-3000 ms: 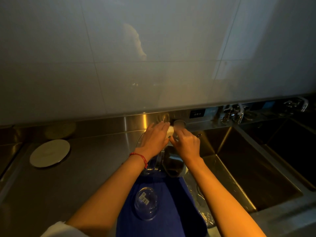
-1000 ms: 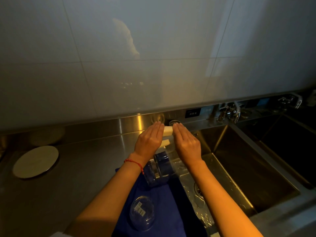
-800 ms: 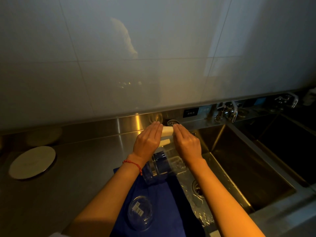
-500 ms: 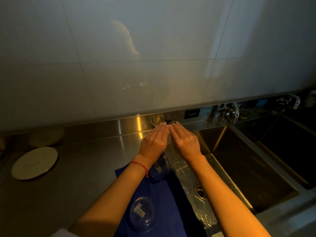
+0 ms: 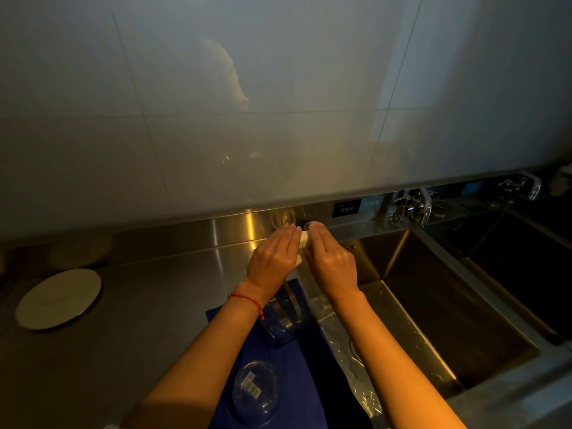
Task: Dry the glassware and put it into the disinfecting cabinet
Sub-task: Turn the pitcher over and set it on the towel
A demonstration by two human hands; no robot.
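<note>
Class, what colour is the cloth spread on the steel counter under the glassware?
Dark blue: the cloth shows best in the head view, its only view.

One head-worn view looks forward and down, close over the counter (image 5: 148, 305).

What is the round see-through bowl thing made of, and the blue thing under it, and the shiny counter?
The round beaker looks like clear glass: you see the blue straight through it, and white marks are printed on it. The blue mat looks like soft cloth, dull with no shine. The counter looks like brushed stainless steel, grey and streaked with reflected light.
</note>
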